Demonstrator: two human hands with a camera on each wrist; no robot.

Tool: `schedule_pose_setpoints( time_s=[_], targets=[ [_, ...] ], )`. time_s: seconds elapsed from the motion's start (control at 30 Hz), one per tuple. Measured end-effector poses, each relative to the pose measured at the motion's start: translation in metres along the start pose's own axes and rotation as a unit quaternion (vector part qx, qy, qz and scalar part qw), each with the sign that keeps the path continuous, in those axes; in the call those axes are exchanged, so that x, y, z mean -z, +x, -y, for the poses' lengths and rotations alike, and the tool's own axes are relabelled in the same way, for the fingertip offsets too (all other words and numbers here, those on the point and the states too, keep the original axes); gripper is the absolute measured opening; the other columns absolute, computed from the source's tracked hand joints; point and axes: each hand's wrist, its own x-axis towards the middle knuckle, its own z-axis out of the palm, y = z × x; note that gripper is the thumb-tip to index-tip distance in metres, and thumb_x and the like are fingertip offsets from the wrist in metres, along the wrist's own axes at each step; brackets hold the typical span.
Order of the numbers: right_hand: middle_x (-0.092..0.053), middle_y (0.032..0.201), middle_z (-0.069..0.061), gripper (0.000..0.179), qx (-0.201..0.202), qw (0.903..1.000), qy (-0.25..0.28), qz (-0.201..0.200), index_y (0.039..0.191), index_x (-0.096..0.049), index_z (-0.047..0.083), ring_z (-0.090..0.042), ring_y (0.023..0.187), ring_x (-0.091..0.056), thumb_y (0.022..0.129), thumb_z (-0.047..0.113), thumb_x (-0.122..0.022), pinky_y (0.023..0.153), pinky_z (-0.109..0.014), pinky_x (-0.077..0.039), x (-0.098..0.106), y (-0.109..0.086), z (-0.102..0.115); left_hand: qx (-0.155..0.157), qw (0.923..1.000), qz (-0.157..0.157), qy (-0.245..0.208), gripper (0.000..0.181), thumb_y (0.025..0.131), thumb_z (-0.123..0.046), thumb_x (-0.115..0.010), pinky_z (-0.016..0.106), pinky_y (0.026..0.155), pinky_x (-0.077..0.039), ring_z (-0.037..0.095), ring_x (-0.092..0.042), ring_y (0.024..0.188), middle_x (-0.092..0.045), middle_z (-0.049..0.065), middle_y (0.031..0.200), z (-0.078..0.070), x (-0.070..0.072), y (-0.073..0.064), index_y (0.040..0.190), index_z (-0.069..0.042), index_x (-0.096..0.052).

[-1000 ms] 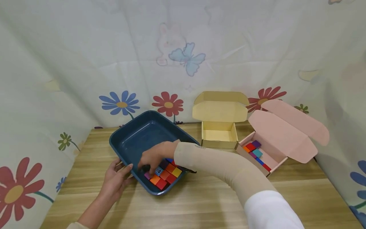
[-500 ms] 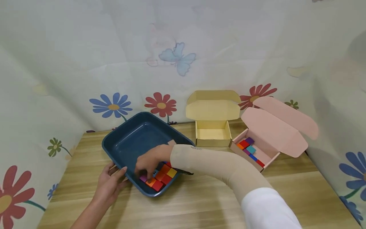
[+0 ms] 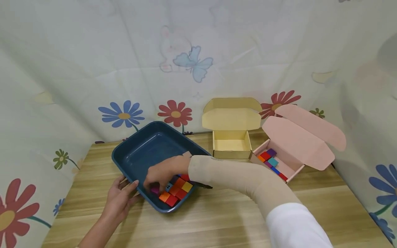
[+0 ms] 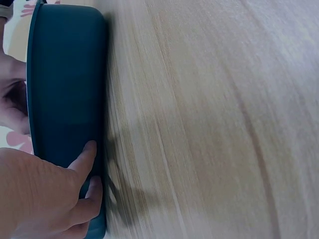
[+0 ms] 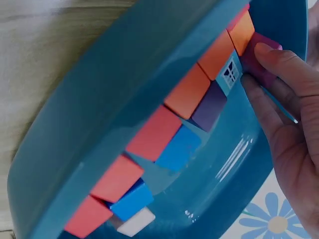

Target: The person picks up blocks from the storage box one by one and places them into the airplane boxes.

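In the head view, a dark blue tub (image 3: 155, 151) sits at the left of the wooden table. At its left rim is my left hand (image 3: 119, 198), thumb over the edge; in the left wrist view the fingers (image 4: 83, 162) lie against the outer wall. My right hand (image 3: 164, 170) reaches into the tub's near end and pinches a purple block (image 5: 254, 62) between thumb and fingers, tilted up beside the others. Orange blocks (image 5: 187, 92), red ones (image 5: 154, 134) and a light blue block with a printed window (image 5: 230, 73) lie along the wall.
An open yellow box (image 3: 232, 146) stands at the back, right of the tub. Beside it an open pink box (image 3: 289, 168) holds several coloured blocks (image 3: 273, 162). A flowered curtain (image 3: 192, 82) hangs behind the table.
The purple block has come up from its place next to the orange block into my right fingers, which moved slightly left. My left hand stays at the rim. The head view swung slightly right.
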Motion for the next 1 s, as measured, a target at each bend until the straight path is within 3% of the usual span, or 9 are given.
schedule_pose_setpoints(
  time_s=[0.23,0.47,0.6,1.0],
  targets=[
    [-0.067,0.116,0.01,0.036,-0.005,0.9995,-0.021,-0.023,0.129,-0.068,0.023,-0.006,0.099,-0.058,0.094,0.025,-0.076,0.088,-0.014,-0.047,0.009,-0.018,-0.005,-0.002,1.0,0.0,0.002,0.081,0.105,-0.013,-0.057,0.038,0.096,-0.055,0.012,-0.058,0.116,-0.016,0.015,0.163,0.0,0.0,-0.001,0.164,-0.014,-0.001],
    [-0.067,0.123,0.009,0.041,-0.047,0.9975,-0.035,-0.039,0.134,-0.066,0.024,-0.006,0.105,-0.06,0.094,0.026,-0.075,0.089,-0.016,-0.05,0.018,-0.049,-0.012,-0.003,1.0,0.0,0.003,0.082,0.105,-0.014,-0.058,0.038,0.096,-0.055,0.016,-0.057,0.122,-0.015,0.015,0.165,0.0,0.0,-0.001,0.164,-0.014,0.0],
    [-0.067,0.126,0.007,0.043,-0.045,0.9968,-0.041,-0.052,0.137,-0.064,0.022,-0.008,0.106,-0.061,0.095,0.024,-0.074,0.089,-0.017,-0.051,0.021,-0.068,-0.018,-0.002,1.0,0.005,0.001,0.085,0.104,-0.015,-0.059,0.037,0.098,-0.054,0.018,-0.055,0.126,-0.013,0.015,0.166,0.0,0.001,-0.001,0.164,-0.015,0.002],
    [-0.065,0.122,0.0,0.035,-0.062,0.9909,-0.094,-0.074,0.13,-0.067,0.018,-0.014,0.11,-0.058,0.096,0.021,-0.073,0.089,-0.023,-0.052,0.03,-0.106,-0.02,-0.009,0.9999,-0.002,-0.01,0.083,0.104,-0.013,-0.059,0.036,0.096,-0.054,0.012,-0.058,0.118,-0.017,0.015,0.162,-0.001,-0.001,-0.002,0.164,-0.013,-0.002]
  ],
)
